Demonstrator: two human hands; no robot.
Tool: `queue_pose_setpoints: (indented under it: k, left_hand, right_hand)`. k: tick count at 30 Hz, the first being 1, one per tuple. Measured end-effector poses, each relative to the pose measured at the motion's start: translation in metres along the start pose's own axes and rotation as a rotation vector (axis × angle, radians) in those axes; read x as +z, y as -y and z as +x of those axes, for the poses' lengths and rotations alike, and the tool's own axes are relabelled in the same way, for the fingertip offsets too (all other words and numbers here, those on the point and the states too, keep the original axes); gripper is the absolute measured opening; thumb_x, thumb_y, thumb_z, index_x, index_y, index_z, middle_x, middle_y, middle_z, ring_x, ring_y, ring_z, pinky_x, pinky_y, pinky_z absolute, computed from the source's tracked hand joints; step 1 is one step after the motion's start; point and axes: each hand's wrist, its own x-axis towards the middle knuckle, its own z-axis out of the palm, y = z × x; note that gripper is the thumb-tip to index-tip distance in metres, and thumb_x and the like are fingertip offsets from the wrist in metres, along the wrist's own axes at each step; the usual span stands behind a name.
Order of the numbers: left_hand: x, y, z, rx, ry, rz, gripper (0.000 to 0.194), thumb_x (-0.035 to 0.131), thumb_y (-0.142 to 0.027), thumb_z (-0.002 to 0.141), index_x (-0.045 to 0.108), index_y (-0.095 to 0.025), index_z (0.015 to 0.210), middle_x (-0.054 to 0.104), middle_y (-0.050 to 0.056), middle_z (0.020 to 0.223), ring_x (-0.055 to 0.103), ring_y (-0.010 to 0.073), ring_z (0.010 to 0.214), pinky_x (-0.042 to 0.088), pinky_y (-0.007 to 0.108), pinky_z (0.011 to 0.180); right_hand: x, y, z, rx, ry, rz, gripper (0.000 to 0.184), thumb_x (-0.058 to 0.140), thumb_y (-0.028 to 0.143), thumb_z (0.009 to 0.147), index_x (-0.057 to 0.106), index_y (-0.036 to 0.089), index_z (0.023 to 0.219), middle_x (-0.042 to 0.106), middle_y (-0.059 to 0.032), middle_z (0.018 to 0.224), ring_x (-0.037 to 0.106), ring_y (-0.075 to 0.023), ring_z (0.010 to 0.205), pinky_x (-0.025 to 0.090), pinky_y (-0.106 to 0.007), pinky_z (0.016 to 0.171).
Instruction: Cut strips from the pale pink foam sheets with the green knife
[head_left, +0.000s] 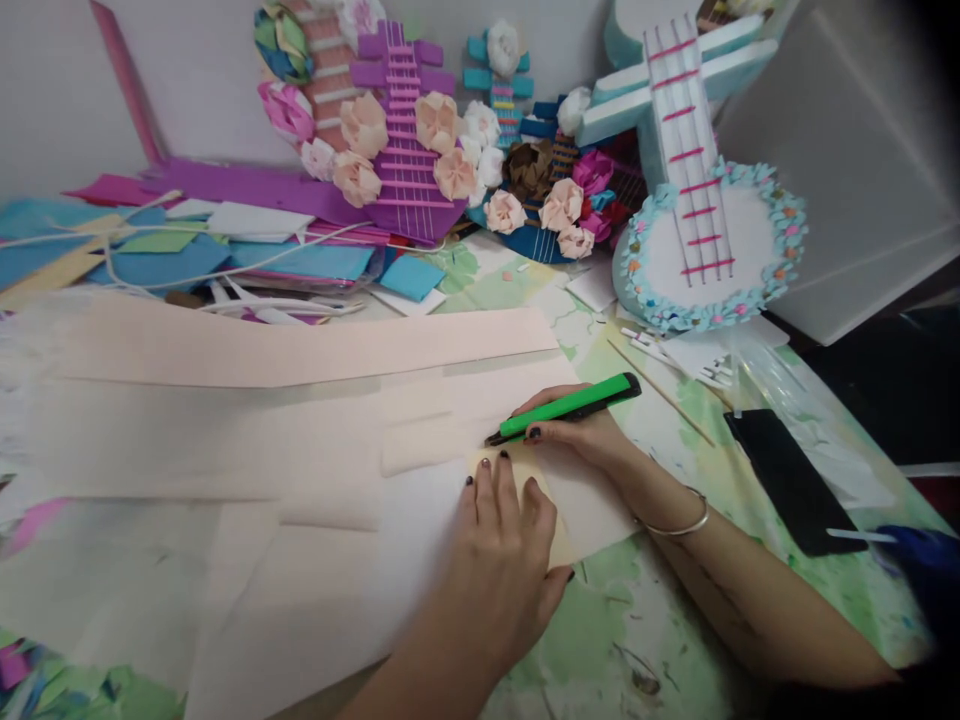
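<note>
A green utility knife (566,408) with a black end lies slanted in my right hand (574,430), fingers wrapped round it. Its tip points left and down, close to the top edge of a small pale yellow paper piece (553,505). On that piece my left hand (502,530) rests with fingers stretched out, the fingertips just below the knife tip. Underneath is a large white sheet (420,540). Whether the blade touches the paper I cannot tell.
A long pale peach strip (315,345) runs across behind the hands. Paper guitars, one light blue (697,230) and one purple (405,130), stand at the back. Coloured sheets (300,260) are heaped back left. A thin wooden stick (660,390) and a black phone-like slab (795,480) lie right.
</note>
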Motion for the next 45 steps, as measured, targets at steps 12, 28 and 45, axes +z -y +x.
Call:
queue_pose_setpoints:
  k: [12,28,45]
  left_hand:
    - [0.0008,0.0023,-0.0015,0.020,-0.048,0.009,0.064,0.059,-0.054,0.083,0.056,-0.006,0.125,0.048,0.033,0.136,0.046,0.0469,0.126,0.049,0.054,0.095]
    - [0.0012,0.0028,0.0000,0.018,-0.049,0.002,0.065,0.062,-0.055,0.080,0.057,-0.007,0.123,0.050,0.032,0.134,0.049,0.0461,0.124,0.050,0.054,0.094]
    - [0.0066,0.0020,-0.0019,0.005,-0.148,0.003,0.070,0.072,-0.056,0.070,0.061,-0.008,0.119,0.054,0.031,0.131,0.053,0.0451,0.120,0.052,0.052,0.091]
  right_hand:
    - [-0.0036,-0.0013,0.0013,-0.007,0.067,0.020,0.022,0.080,0.029,0.070,0.075,0.018,0.089,0.076,-0.0069,0.088,0.071,-0.0200,0.080,0.058,-0.032,0.076]
    - [-0.0051,0.0050,0.0035,-0.032,0.117,-0.110,0.022,0.081,0.026,0.070,0.075,0.019,0.090,0.076,-0.0055,0.089,0.071,-0.0197,0.086,0.057,-0.030,0.079]
    - [-0.0077,0.0009,0.0046,-0.073,0.083,-0.055,0.020,0.082,0.023,0.068,0.076,0.017,0.086,0.076,-0.0052,0.083,0.071,-0.0170,0.076,0.058,-0.025,0.071]
